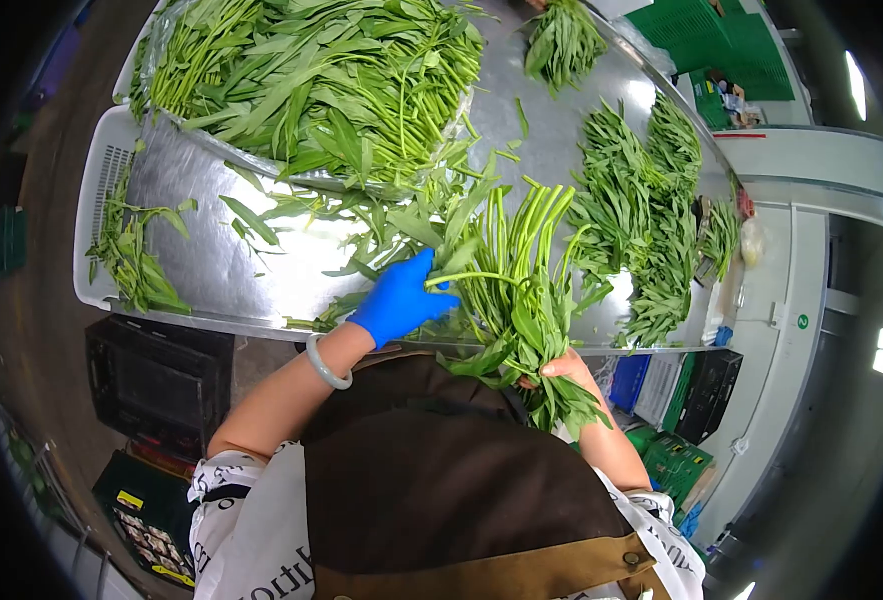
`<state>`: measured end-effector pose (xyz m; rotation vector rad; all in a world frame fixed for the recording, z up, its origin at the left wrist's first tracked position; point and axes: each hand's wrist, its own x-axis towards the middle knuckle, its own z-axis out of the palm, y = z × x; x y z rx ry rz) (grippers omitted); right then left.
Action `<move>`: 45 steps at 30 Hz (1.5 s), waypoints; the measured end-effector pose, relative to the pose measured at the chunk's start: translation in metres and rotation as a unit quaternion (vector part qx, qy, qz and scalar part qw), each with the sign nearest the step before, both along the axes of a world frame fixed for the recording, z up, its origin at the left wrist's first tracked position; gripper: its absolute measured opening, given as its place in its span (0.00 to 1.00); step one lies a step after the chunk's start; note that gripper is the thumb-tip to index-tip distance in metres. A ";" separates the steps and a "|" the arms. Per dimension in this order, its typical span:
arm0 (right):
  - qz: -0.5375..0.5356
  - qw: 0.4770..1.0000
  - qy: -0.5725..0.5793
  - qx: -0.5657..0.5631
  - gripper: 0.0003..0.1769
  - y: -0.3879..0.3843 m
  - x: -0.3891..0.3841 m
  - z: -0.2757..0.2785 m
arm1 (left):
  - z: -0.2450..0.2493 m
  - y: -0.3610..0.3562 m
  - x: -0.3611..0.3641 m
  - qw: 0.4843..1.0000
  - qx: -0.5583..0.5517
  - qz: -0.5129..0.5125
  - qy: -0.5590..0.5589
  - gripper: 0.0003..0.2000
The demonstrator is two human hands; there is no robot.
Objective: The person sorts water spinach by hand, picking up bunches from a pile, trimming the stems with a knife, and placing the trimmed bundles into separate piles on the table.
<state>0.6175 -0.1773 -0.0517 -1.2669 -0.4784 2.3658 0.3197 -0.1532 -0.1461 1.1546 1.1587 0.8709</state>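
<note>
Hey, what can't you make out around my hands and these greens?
All in the head view:
Right hand: several fingers, hidden by the held bunch.
Left hand: whether it pinches the bent stem; glove and leaves overlap.
Far bunch: upper end, cut off by the top edge.
Large pile: far side, same edge.
Items at upper right: too small.

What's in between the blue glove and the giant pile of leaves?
In the head view, loose leaves scattered on the shiny metal table lie between the blue-gloved left hand and the giant pile.

Leafy green bunches (616, 190) on metal table (196, 175)
</note>
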 end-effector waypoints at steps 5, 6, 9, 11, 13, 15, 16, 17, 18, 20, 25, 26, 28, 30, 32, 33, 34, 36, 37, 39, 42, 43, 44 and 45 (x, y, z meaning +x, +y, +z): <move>-0.007 0.999 -0.033 -0.014 0.44 -0.001 -0.001 0.013 | -0.009 0.036 -0.056 0.959 -0.095 0.221 -0.152 0.22; -0.008 1.000 -0.018 -0.016 0.45 -0.002 0.000 0.013 | -0.021 0.042 -0.076 0.961 -0.056 0.235 -0.138 0.21; -0.005 1.000 0.023 -0.010 0.49 -0.003 0.004 0.014 | -0.040 0.038 -0.109 0.975 -0.048 0.214 0.022 0.22; 0.016 1.000 0.007 0.010 0.49 -0.002 0.009 0.010 | -0.029 0.026 -0.109 0.957 0.055 0.114 0.261 0.22; 0.024 0.999 -0.004 0.023 0.49 -0.002 0.009 0.010 | 0.000 0.009 -0.107 0.829 0.225 -0.001 0.511 0.21; 0.026 1.000 0.013 -0.002 0.50 0.001 0.011 0.009 | 0.010 0.013 -0.103 0.883 0.133 0.015 0.449 0.22; 0.026 0.999 0.021 -0.014 0.50 0.002 0.012 0.009 | 0.018 0.016 -0.099 0.905 0.085 0.022 0.416 0.23; 0.031 0.999 0.022 -0.011 0.51 0.004 0.012 0.009 | 0.041 0.024 -0.093 0.932 0.017 0.004 0.361 0.23; 0.037 0.999 0.024 -0.014 0.51 0.005 0.011 0.008 | 0.049 0.028 -0.083 0.973 -0.001 0.023 0.229 0.24; 0.047 0.999 0.023 -0.012 0.51 0.007 0.009 0.006 | 0.060 0.030 -0.067 0.996 -0.038 0.060 -0.047 0.27; 0.080 0.997 0.021 -0.007 0.52 0.013 0.005 0.006 | 0.040 0.027 -0.028 0.934 -0.155 -0.150 -0.285 0.27; 0.084 0.996 0.020 -0.006 0.52 0.013 0.005 0.008 | 0.051 0.024 -0.025 0.921 -0.196 -0.152 -0.299 0.23; 0.093 0.996 0.016 0.000 0.52 0.013 0.005 0.008 | 0.035 0.024 -0.023 0.943 -0.170 -0.111 -0.264 0.15; 0.101 0.995 0.014 0.005 0.52 0.013 0.007 0.011 | 0.026 0.034 -0.034 0.967 -0.117 -0.040 -0.223 0.14; 0.111 0.994 0.015 0.014 0.53 0.015 0.010 0.012 | 0.029 0.042 -0.053 0.963 -0.144 0.032 -0.226 0.12; 0.115 0.993 0.014 0.020 0.53 0.015 0.010 0.012 | 0.031 0.048 -0.062 0.947 -0.168 0.107 -0.252 0.12; 0.118 0.993 0.014 0.022 0.53 0.016 0.011 0.012 | 0.031 0.051 -0.071 0.924 -0.191 0.182 -0.275 0.12; 0.127 0.991 0.009 0.027 0.53 0.017 0.010 0.011 | 0.028 0.053 -0.090 0.955 -0.082 0.250 -0.134 0.12; 0.127 0.992 0.005 0.026 0.53 0.017 0.008 0.012 | 0.047 0.057 -0.091 0.959 -0.030 0.249 -0.135 0.13; 0.103 0.995 -0.003 -0.016 0.52 0.015 0.001 0.019 | 0.110 0.054 -0.076 0.987 -0.065 0.108 -0.101 0.15; 0.118 0.993 0.007 -0.021 0.52 0.024 -0.015 0.028 | 0.145 0.054 -0.052 0.986 -0.124 -0.090 -0.059 0.18; 0.128 0.992 0.004 -0.004 0.51 0.027 -0.017 0.028 | 0.146 0.056 -0.047 0.978 -0.151 -0.130 -0.063 0.14; 0.139 0.990 0.000 0.009 0.51 0.029 -0.015 0.026 | 0.141 0.057 -0.045 0.976 -0.149 -0.138 -0.074 0.12; 0.148 0.989 -0.003 0.022 0.50 0.030 -0.012 0.022 | 0.132 0.057 -0.044 0.975 -0.146 -0.147 -0.085 0.11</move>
